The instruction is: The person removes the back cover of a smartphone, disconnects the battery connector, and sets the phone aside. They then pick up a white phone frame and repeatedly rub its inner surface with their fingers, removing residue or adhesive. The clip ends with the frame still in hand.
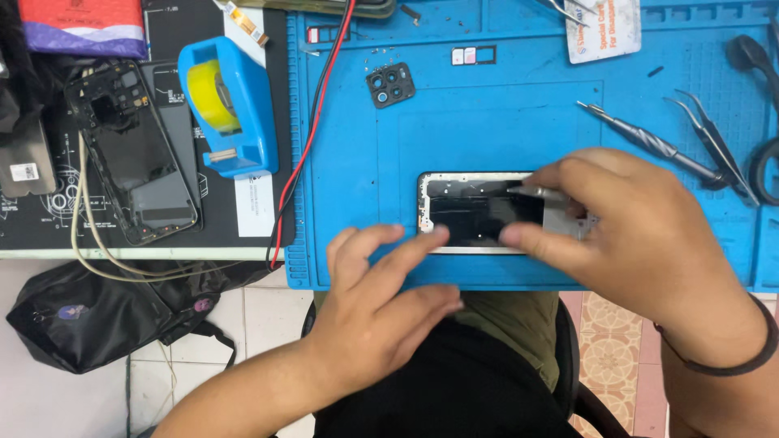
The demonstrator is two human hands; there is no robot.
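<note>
Two hands work the opened phone [479, 212]: left fingers [406, 251] spread touching it, right fingers [535, 239] pinching it.

The left hand [381, 300] lies flat with fingers spread forward, while the right hand [633, 235] curls in a pinching grip.

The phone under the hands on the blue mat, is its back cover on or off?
Off. The phone lies flat with its dark insides and bare metal frame showing. The left hand steadies its lower edge; the right hand covers its right end.
</note>
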